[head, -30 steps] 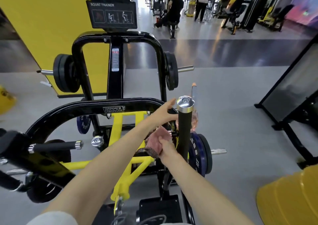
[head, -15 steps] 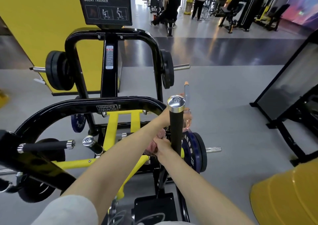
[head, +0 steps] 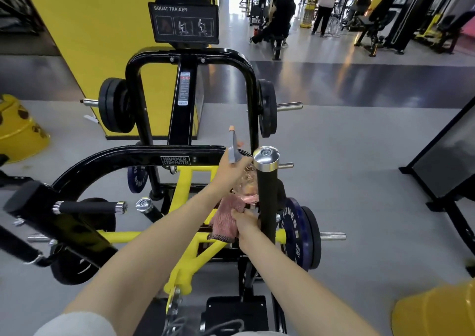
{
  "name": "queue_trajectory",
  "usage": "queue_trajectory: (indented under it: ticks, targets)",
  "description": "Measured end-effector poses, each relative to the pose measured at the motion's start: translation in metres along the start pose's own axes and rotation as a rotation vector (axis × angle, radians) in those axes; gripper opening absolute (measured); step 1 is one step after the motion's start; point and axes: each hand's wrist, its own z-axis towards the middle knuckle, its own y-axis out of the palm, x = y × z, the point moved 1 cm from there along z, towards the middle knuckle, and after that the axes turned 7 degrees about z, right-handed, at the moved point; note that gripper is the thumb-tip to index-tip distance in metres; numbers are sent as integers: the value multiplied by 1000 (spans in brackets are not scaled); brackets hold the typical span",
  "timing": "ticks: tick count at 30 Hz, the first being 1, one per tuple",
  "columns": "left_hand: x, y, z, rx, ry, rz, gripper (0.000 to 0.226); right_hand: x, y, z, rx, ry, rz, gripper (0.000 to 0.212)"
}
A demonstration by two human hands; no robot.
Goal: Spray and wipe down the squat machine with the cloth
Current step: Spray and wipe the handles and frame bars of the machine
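Observation:
The squat machine (head: 144,158), black and yellow with a "Squat Trainer" sign, fills the middle of the head view. Its upright black handle (head: 267,191) with a chrome cap stands right of centre. My left hand (head: 232,167) is closed around a clear spray bottle (head: 244,179) whose grey nozzle with an orange tip points up, just left of that handle. My right hand (head: 245,220) presses a pink cloth (head: 226,220) against the lower part of the handle. The bottle's body is partly hidden behind the handle.
Blue weight plates (head: 300,233) hang on the machine's right peg, black plates (head: 113,104) on the upper pegs. A second black handle (head: 87,207) points in from the left. Yellow objects sit at far left (head: 18,132) and lower right (head: 437,307). People stand far behind.
My left hand has closed around the spray bottle and lifted it to the left of the handle. My right hand and the cloth stay low on the handle.

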Motion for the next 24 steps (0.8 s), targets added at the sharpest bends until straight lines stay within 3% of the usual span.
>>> queue_trajectory:
  ticks: [4,7,10,14,18,20,22,24]
  targets:
    - [4,-38,-15,154,-89,-94,25,1,4,-4,7,42,-15,29]
    - [0,-63,-36,93,-47,-32,11,3,11,-6,-12,49,164,32]
    - [-10,-83,-62,29,-41,-3,22,6,27,-18,-171,139,350,26]
    - [-29,-98,-94,105,-86,87,48,24,48,-41,-282,269,245,29]
    - [-45,-114,-115,44,-124,54,45,40,62,-57,-460,351,139,36]
    - [-52,-123,-125,98,-181,34,39,49,65,-61,-539,315,-50,31]
    - [-59,-131,-132,190,-277,-18,19,56,68,-58,-496,312,-249,24]
    - [-70,-140,-143,214,-377,-36,26,58,74,-53,-460,183,-525,31]
